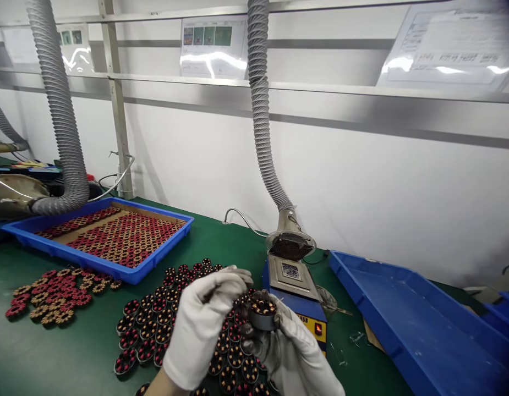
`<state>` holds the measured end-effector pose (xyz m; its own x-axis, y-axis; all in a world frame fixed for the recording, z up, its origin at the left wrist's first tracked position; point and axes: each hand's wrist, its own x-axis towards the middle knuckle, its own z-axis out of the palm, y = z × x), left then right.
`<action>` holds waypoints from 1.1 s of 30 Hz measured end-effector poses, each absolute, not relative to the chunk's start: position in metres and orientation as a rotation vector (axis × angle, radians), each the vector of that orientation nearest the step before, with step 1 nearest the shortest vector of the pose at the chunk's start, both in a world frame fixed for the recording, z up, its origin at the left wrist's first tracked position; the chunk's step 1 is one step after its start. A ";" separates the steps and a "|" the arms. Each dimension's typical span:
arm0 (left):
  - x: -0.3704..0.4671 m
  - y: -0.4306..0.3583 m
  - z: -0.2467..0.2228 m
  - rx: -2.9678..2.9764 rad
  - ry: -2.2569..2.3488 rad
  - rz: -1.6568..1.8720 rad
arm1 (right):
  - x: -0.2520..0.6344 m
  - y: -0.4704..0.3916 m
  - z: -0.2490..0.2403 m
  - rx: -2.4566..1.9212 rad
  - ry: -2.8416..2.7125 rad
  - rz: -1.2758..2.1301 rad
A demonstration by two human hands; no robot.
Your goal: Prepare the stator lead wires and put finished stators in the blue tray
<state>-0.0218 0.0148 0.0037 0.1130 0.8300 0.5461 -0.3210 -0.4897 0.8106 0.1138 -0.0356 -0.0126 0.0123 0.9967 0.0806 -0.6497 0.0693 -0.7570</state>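
My right hand (293,346), in a white glove with darkened fingertips, grips a round motor stator in a dark ring (262,316), its copper windings facing up. My left hand (211,313), also gloved in white, hovers just left of it with fingers curled together; whatever is between its fingertips is hidden. Below and behind both hands, many similar ringed stators (149,330) lie on the green table. Just beyond my right hand stands a blue solder pot (293,275) with a metal top, a yellow front panel and a lit red switch.
A grey hose with a metal hood (290,242) hangs over the pot. At the left are a blue tray (155,264) of red and tan cores and a loose pile of cores (52,297). Another blue tray (419,313) and wire scraps (356,337) lie at the right.
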 end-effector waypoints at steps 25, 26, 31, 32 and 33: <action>-0.027 0.010 0.011 1.640 0.521 1.553 | 0.116 -0.037 -0.013 -0.468 -0.585 1.699; -0.027 0.008 0.013 1.763 0.546 1.491 | 0.117 -0.037 -0.011 -0.440 -0.585 1.720; -0.021 0.007 0.014 2.158 0.479 1.383 | 0.112 -0.036 -0.007 -0.367 -0.533 1.706; -0.021 0.010 0.013 2.142 0.436 1.373 | 0.111 -0.036 -0.008 -0.363 -0.528 1.710; -0.021 0.013 0.011 2.093 0.407 1.348 | 0.111 -0.036 -0.009 -0.370 -0.531 1.717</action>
